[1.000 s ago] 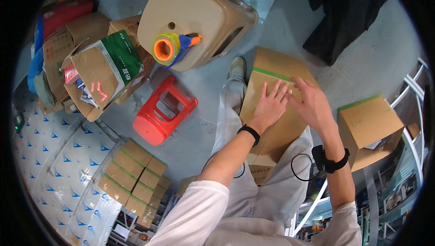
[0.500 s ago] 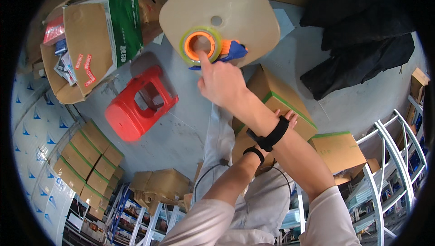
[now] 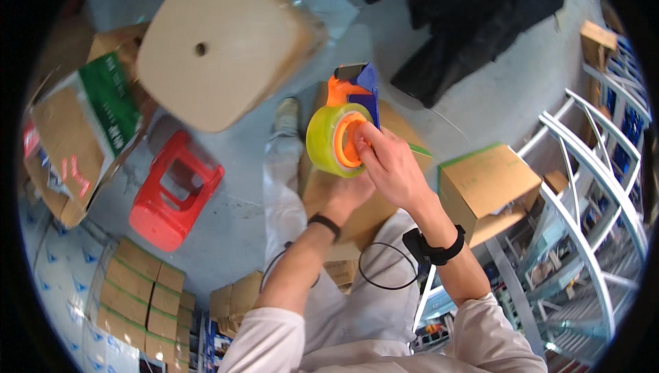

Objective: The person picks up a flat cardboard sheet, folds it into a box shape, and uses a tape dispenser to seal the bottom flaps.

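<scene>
My right hand (image 3: 395, 167) is closed on a tape dispenser (image 3: 353, 90), orange and blue, gripping it at the orange hub of its yellow-green tape roll (image 3: 331, 141). The dispenser is in the air above a brown cardboard box (image 3: 357, 215) between my legs. My left hand (image 3: 352, 193) is just below the roll, over the box. Its fingers are hidden behind the roll and my right hand, so whether it touches either thing cannot be seen.
A beige stool (image 3: 226, 50) stands ahead to the left, with a red stool (image 3: 175, 194) nearer. An open carton (image 3: 82, 133) is far left; stacked boxes (image 3: 141, 297) are below it. Right are another box (image 3: 487, 184), black cloth (image 3: 473, 23) and white metal rails (image 3: 583, 215).
My right hand has lifted the tape dispenser off the beige stool and brought it back over the box. My left hand has shifted left across the box. The view has swung right.
</scene>
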Tool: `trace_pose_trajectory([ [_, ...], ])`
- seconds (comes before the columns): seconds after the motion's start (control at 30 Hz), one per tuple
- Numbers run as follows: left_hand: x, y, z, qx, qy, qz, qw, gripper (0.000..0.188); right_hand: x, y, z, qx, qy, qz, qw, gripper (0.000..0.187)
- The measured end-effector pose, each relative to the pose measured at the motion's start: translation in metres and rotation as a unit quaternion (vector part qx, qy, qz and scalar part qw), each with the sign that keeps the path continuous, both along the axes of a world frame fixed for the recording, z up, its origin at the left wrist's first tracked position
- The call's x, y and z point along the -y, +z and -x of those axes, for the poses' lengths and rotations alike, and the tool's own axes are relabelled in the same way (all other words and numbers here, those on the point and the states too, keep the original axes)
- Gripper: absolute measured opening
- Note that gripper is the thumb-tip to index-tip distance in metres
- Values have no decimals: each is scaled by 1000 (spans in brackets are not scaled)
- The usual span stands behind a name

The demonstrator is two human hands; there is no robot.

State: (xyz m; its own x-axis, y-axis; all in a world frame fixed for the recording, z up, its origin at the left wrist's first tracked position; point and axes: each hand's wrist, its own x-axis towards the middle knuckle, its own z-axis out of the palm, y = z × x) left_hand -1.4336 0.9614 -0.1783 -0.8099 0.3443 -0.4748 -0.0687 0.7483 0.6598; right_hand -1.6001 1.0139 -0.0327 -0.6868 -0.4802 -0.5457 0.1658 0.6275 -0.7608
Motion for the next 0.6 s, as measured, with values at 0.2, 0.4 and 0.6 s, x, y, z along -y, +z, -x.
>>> trace_pose_trajectory([
  [0.2, 20, 18, 8, -68, -128, 103, 984, 69, -117, 23, -2, 56, -31, -7, 998, 10],
  [0.4, 21, 24, 13, -112, -95, 74, 986, 68, -187, 16, 2, 75, -17, -160, 984, 42],
  [0.6, 22, 21, 10, -115, -85, 71, 987, 71, -192, -33, 14, 91, -72, -224, 968, 76],
])
